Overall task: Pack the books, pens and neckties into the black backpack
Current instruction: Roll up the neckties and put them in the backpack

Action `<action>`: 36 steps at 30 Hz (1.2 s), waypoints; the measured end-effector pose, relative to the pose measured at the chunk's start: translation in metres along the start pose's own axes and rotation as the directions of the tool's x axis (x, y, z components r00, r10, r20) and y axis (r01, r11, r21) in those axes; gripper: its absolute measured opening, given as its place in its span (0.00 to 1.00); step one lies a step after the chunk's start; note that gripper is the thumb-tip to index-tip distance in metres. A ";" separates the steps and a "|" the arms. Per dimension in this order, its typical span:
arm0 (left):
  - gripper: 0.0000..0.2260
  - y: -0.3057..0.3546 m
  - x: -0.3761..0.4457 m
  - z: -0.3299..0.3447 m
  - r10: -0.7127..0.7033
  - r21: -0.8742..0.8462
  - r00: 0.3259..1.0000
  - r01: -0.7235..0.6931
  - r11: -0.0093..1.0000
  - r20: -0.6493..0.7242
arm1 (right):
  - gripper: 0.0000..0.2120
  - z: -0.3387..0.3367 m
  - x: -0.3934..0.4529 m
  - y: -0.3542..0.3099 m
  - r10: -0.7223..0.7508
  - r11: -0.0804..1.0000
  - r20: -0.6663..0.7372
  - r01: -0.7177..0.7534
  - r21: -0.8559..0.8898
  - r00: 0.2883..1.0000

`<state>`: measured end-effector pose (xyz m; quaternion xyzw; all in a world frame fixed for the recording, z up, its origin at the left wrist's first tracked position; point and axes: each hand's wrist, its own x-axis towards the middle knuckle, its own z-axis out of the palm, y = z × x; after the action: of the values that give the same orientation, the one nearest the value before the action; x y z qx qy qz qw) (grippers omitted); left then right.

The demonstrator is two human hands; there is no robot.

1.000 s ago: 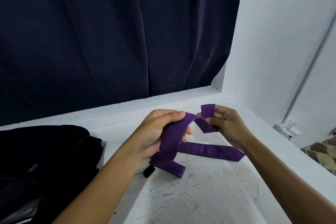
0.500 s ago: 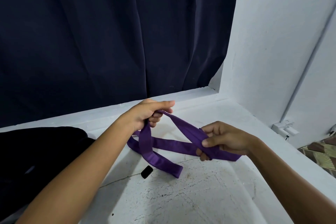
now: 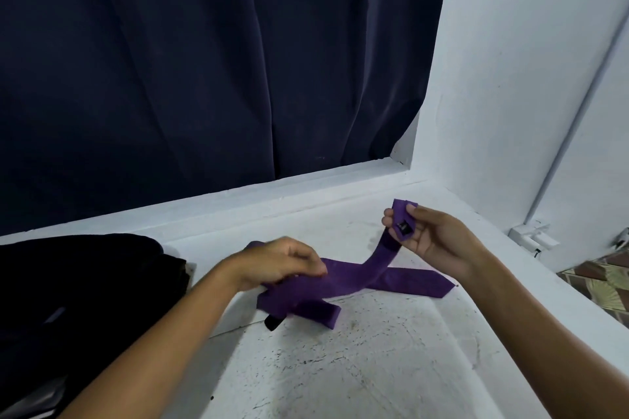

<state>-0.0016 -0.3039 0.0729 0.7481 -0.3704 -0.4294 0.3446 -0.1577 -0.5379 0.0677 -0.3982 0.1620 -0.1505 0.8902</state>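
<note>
Purple woven fabric is the item in hand: one long purple necktie, worked by both bare hands over a white, black-speckled painted ledge.

Right hand: raised clear of the ledge, thumb and fingers pinching the narrow end of the necktie, which is doubled over at the tip so that a small black label faces the camera. From this pinch the fabric curves down and to the left. Judgement: the end is held high to keep the strip taut and untwisted while it is folded or rolled.

Left hand: lower and nearer the ledge, fingers curled over a bunched section of the necktie, pressing or gripping it where several layers cross. Whether the thumb closes beneath the fabric cannot be seen. Judgement: this hand anchors the gathered part so the fold does not spring apart.

Beyond the hands, the wide pointed end lies flat on the ledge to the right, and a shorter folded length lies toward the near side. A small black tab shows just under the bunch; its attachment is unclear.

The black fabric backpack sits at the left, apart from the necktie. Its opening is not discernible. No books or pens are visible.

Judgement: necktie is not yet packed; compacting is in progress.

A dark navy curtain hangs at the far side.
</note>
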 end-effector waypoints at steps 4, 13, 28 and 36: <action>0.33 -0.014 0.018 0.020 0.035 0.271 0.978 0.022 0.962 -0.204 | 0.14 0.023 -0.007 0.001 0.137 0.989 0.142 -0.142 0.029 0.980; 0.08 0.019 0.049 0.053 0.464 -0.044 0.686 -0.584 0.811 -0.561 | 0.11 0.055 -0.025 -0.001 0.239 0.970 0.235 -0.242 -0.018 0.942; 0.12 0.014 0.020 0.038 0.402 -0.361 0.872 -0.483 0.798 -0.277 | 0.05 0.027 -0.015 -0.007 -0.021 0.890 -0.085 -0.020 -0.456 0.996; 0.02 0.022 0.021 0.053 0.277 -0.298 0.896 -0.385 0.873 -0.347 | 0.03 0.038 -0.007 0.001 -0.062 0.949 -0.052 0.043 -0.312 0.997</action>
<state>-0.0476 -0.3433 0.0618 0.6521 -0.3543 -0.3078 0.5953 -0.1486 -0.5090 0.0924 -0.5326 0.2001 -0.1587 0.8069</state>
